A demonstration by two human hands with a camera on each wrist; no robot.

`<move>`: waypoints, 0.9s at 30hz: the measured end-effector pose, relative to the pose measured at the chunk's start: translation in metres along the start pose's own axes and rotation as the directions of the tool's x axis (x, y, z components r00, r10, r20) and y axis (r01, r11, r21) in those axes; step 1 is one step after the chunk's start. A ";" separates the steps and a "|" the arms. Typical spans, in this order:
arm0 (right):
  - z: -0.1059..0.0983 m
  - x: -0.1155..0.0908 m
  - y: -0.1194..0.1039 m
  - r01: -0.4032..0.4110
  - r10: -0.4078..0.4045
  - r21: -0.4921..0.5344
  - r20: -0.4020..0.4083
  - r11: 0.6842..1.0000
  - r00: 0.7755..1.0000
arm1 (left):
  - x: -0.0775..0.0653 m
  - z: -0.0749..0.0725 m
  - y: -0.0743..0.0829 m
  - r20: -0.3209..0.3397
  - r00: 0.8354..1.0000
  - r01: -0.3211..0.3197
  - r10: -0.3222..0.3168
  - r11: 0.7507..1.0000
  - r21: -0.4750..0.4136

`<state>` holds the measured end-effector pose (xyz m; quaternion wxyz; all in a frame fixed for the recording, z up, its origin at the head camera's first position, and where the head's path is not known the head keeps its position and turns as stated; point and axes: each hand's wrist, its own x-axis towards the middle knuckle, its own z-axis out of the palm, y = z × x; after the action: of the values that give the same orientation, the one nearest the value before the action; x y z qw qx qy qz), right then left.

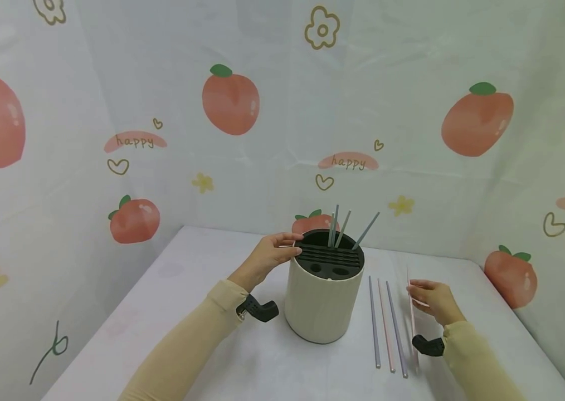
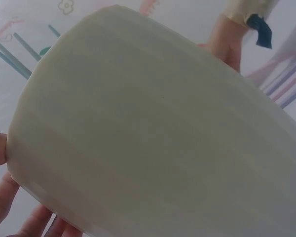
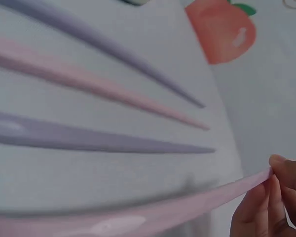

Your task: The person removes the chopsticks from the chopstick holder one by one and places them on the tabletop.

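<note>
In the head view a cream, round utensil holder (image 1: 320, 303) with a black slotted top (image 1: 330, 256) stands upright on the table. My left hand (image 1: 267, 256) rests its thumb and fingers against the holder's left upper edge. In the left wrist view the holder's pale wall (image 2: 153, 128) hides much of the scene. Several greenish-blue chopsticks (image 1: 342, 228) lean in the rear opening. On the right, my right hand (image 1: 433, 301) pinches the far part of a pink chopstick (image 3: 187, 205) between thumb and fingers. That chopstick slants, its far end raised.
Two purple chopsticks and a pink chopstick (image 1: 386, 326) lie side by side on the white table (image 1: 262, 362), between the holder and my right hand. A white backdrop (image 1: 282, 111) printed with peaches rises behind the table and along its sides.
</note>
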<state>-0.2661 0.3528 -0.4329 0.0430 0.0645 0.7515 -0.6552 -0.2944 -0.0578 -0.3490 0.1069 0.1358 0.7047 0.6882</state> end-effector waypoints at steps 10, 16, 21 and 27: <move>0.005 0.012 0.032 -0.094 0.085 -0.128 -0.073 0.987 0.994 | 0.002 0.001 -0.002 -0.004 1.000 -0.001 0.001 1.000 0.012; 0.013 0.014 0.032 -0.081 0.069 -0.171 -0.074 0.982 0.995 | 0.003 0.000 -0.002 -0.002 1.000 -0.004 0.004 1.000 0.018; 0.018 0.012 0.026 -0.082 0.063 -0.244 -0.082 0.966 0.995 | 0.002 -0.001 -0.001 0.003 1.000 -0.001 0.001 1.000 0.013; 0.021 0.013 0.025 -0.101 0.073 -0.301 -0.102 0.948 0.992 | 0.001 -0.001 -0.001 -0.001 1.000 0.000 0.000 1.000 0.008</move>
<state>-0.2755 0.3361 -0.4623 0.0473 0.1195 0.8415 -0.5248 -0.2962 -0.0582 -0.3500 0.1062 0.1358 0.7076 0.6853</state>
